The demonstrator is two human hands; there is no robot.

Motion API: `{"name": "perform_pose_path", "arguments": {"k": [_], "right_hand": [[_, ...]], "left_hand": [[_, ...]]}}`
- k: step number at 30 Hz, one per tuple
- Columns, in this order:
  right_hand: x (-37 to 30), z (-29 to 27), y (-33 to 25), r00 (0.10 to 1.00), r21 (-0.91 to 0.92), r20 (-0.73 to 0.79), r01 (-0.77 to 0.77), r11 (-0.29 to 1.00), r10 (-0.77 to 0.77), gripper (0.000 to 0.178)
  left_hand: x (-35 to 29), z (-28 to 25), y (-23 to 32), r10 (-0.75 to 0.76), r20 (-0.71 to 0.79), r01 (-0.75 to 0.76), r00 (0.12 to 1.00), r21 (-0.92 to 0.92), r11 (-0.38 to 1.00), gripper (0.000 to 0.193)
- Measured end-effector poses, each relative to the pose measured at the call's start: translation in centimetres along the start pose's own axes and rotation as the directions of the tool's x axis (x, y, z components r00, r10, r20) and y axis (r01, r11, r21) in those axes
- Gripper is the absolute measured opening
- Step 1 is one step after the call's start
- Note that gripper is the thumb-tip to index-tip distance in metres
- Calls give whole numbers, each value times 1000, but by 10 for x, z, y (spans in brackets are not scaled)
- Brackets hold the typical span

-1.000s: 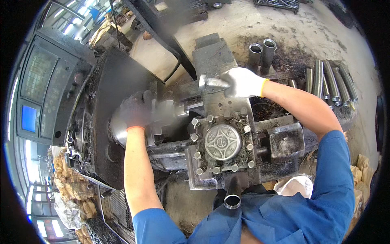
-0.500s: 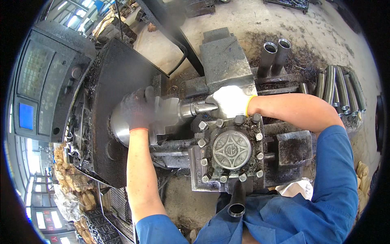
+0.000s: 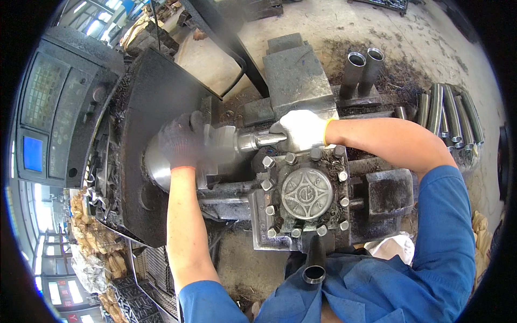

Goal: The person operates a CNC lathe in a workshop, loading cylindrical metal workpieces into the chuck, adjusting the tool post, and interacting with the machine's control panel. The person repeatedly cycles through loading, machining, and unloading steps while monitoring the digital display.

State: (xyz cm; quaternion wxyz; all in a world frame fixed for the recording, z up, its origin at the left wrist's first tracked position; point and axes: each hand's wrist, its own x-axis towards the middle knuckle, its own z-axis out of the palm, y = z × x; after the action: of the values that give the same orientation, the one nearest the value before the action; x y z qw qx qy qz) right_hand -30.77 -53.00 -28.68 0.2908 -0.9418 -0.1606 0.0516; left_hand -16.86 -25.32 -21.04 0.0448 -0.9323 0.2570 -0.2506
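Note:
My left hand [image 3: 182,141], in a dark glove, curls over the lathe chuck [image 3: 157,168], its fingers partly smeared by haze. Stepped grey chuck jaws [image 3: 219,156] stand just right of it. From the jaws a shiny stepped metal piece [image 3: 264,140] points right. My right hand [image 3: 302,131], in a white glove with a yellow cuff, is closed around the narrow right end of that piece. Nearer to me sits the bolted square tool post [image 3: 307,192] with a round embossed cap. A dark tube [image 3: 314,265] sticks out below it, toward my body.
A control panel [image 3: 46,118] with a blue screen stands at the left, beside a dark guard plate [image 3: 156,97]. Two upright tubes [image 3: 362,72] stand behind the right hand. Several more tubes [image 3: 451,116] lie in a pile at the far right. A dark block [image 3: 389,196] adjoins the tool post.
The whole view has shifted slightly, so the machine sits a little higher in it. Both hands keep their places on the chuck and the metal piece.

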Motion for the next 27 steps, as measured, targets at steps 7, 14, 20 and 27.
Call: {"name": "perform_pose_path", "arguments": {"k": [7,14,20,27], "right_hand": [[7,-6,3,993,178,110,-68,982,49,37],[16,-10,18,963,386,268,-119,915,12,41],[16,-15,12,953,343,300,-152,927,45,44],[5,-5,-3,999,-48,-22,40,998,-41,33]], "left_hand": [[-2,25,-14,-29,-47,34,998,116,993,51],[2,-2,7,-45,51,45,998,12,999,63],[2,12,-7,-67,30,66,997,46,997,66],[-2,15,-6,-45,-51,44,998,-21,999,67]]}}
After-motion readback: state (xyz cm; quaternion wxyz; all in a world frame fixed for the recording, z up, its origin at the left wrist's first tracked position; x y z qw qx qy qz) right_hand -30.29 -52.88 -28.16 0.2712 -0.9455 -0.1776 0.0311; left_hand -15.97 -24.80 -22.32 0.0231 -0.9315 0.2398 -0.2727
